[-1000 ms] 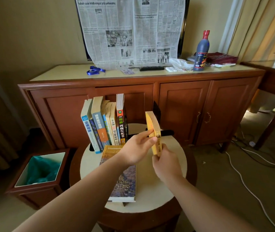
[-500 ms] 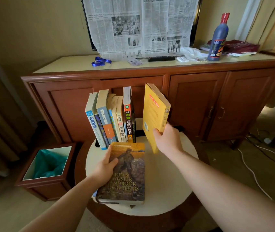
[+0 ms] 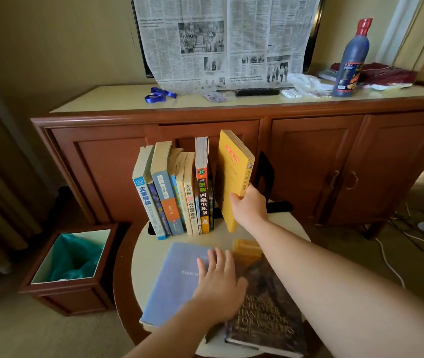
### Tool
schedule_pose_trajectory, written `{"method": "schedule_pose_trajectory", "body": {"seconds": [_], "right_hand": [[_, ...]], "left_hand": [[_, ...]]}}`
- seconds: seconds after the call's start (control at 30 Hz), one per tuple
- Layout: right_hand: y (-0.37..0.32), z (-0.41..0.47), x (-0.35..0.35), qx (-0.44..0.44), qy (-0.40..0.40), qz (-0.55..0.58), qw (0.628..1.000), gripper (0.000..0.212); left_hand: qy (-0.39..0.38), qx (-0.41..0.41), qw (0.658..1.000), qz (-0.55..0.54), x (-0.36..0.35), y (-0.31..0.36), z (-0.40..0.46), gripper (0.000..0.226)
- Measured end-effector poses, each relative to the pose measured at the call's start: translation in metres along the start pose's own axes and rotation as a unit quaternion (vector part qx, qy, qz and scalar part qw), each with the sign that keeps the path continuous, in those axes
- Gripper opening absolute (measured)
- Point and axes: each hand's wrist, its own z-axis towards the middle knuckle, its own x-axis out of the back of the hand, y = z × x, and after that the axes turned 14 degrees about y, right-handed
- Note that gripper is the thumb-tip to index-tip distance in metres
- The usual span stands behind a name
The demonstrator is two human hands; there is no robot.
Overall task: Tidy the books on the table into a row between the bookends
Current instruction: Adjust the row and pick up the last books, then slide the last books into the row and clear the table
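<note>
Right hand [image 3: 248, 206] grips the yellow book [image 3: 232, 177] by its lower spine, holding it nearly upright between the standing row of books [image 3: 177, 192] to its left and the black bookend [image 3: 266, 174] just to its right. Nearer the person, the left hand [image 3: 218, 282] lies flat with fingers spread on a blue book [image 3: 172, 282], beside a dark handbook [image 3: 267, 306]; both lie flat and are yet to be shelved. Everything sits on a round table [image 3: 138, 254], with a wooden sideboard [image 3: 309, 151] behind and a bin [image 3: 71, 257] to the left.
</note>
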Motion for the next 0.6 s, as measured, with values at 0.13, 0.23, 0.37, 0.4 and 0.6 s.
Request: {"method": "schedule_pose_trajectory", "body": {"seconds": [0.13, 0.23, 0.37, 0.4, 0.6], "right_hand": [[0.006, 0.002, -0.013, -0.022, -0.016, 0.014, 1.0, 0.034], [0.011, 0.001, -0.026, -0.028, -0.034, 0.014, 0.999, 0.029], [0.013, -0.003, -0.041, -0.024, -0.07, 0.011, 0.997, 0.025], [0.012, -0.005, -0.043, -0.018, -0.085, 0.014, 0.996, 0.024], [0.015, -0.006, -0.047, 0.028, -0.163, -0.018, 0.986, 0.02]], "left_hand": [[0.051, -0.085, 0.994, 0.048, 0.022, -0.043, 0.007, 0.061], [0.034, -0.077, 0.985, 0.152, 0.036, -0.082, 0.014, 0.084], [0.052, -0.059, 0.982, 0.171, 0.031, -0.089, 0.015, 0.086], [0.059, -0.059, 0.982, 0.172, 0.03, -0.088, 0.015, 0.086], [0.067, -0.054, 0.984, 0.156, 0.028, -0.09, 0.015, 0.085]]}}
